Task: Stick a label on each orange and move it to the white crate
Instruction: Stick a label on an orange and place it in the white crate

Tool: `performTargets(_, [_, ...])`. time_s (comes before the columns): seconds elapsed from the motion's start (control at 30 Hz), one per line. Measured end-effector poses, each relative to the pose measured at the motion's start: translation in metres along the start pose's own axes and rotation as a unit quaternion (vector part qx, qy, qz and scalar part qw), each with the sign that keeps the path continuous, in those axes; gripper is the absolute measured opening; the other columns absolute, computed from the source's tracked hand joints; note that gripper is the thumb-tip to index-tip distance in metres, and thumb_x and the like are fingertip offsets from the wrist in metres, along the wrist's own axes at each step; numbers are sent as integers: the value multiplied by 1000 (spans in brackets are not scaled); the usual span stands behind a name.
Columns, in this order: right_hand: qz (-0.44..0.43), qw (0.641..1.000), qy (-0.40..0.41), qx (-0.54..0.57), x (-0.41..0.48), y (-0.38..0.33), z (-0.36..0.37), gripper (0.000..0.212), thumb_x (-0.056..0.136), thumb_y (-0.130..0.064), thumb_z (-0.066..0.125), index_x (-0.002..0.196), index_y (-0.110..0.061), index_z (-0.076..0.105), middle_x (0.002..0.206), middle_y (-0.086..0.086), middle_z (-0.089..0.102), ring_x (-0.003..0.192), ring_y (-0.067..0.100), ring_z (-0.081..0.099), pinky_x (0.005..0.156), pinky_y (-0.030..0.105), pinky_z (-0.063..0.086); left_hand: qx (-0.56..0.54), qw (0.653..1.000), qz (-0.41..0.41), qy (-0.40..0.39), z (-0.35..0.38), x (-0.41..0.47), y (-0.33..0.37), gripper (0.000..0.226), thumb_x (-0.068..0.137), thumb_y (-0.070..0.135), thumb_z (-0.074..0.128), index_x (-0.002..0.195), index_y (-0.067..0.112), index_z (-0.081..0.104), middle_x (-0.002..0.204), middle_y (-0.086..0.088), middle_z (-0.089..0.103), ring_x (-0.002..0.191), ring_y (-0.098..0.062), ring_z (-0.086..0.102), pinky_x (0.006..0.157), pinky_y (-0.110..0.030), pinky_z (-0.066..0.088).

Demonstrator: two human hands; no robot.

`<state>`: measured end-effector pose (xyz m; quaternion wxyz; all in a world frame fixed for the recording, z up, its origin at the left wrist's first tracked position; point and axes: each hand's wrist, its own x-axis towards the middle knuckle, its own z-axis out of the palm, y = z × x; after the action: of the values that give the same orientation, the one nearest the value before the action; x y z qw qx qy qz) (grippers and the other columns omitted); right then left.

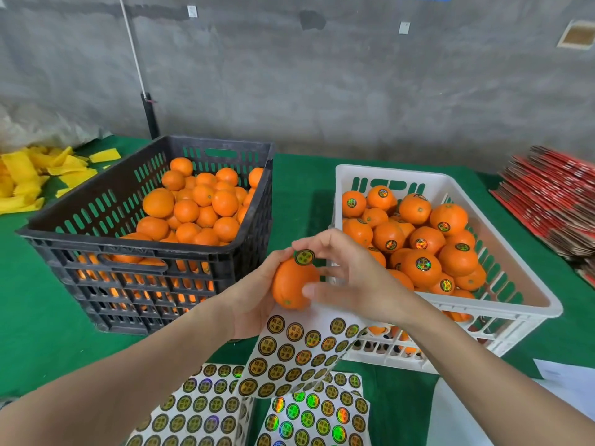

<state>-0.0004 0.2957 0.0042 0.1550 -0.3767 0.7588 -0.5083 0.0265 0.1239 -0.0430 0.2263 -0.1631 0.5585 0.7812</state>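
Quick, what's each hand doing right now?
Left hand: gripping the orange.
Right hand: closed on the same orange, thumb on its side, index fingertip at the label on top.

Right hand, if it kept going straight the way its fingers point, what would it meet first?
The orange in the left hand; the right hand's fingers touch it at the label. Past that, probably the black crate, though depth is unclear.

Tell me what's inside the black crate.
The black crate holds a heap of oranges, unlabelled on their visible sides. More orange shows through the front wall's slots. The crate floor and the fruit buried beneath the heap are hidden.
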Motion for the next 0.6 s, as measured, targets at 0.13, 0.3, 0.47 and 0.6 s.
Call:
performTargets(0.13, [-19, 991, 4, -132, -2, 11, 6, 63, 74, -18, 77, 111, -44, 33, 128, -14, 48, 118, -9, 44, 96, 22, 46, -9, 1000, -27, -5, -1, 0, 3, 71, 68, 71, 50, 103, 14, 74, 100, -19, 72, 81, -32, 70, 75, -40, 56])
performTargets(0.3, [37, 989, 147, -5, 0, 22, 10, 61, 70, -25, 82, 103, -38, 34, 102, -3, 63, 80, 6, 59, 72, 20, 49, 6, 997, -25, -72, -3, -4, 6, 99, 73, 83, 18, 109, 9, 73, 122, -19, 65, 110, -31, 65, 90, -43, 51])
performTargets(0.47, [151, 951, 214, 165, -2, 23, 11, 63, 70, -26, 79, 117, -19, 38, 75, 2, 63, 63, 6, 67, 55, 20, 53, 94, 992, 36, -69, 4, -9, 2, 82, 76, 67, 39, 131, 8, 54, 126, -16, 64, 117, -30, 61, 96, -40, 50])
performTargets(0.6, [183, 969, 137, 90, -10, 13, 6, 57, 66, -45, 71, 111, -24, 43, 84, 11, 68, 73, 20, 69, 74, 35, 57, 135, 989, 50, -17, 6, -10, 0, 84, 69, 62, 54, 121, -4, 58, 113, -25, 67, 108, -41, 63, 100, -50, 47])
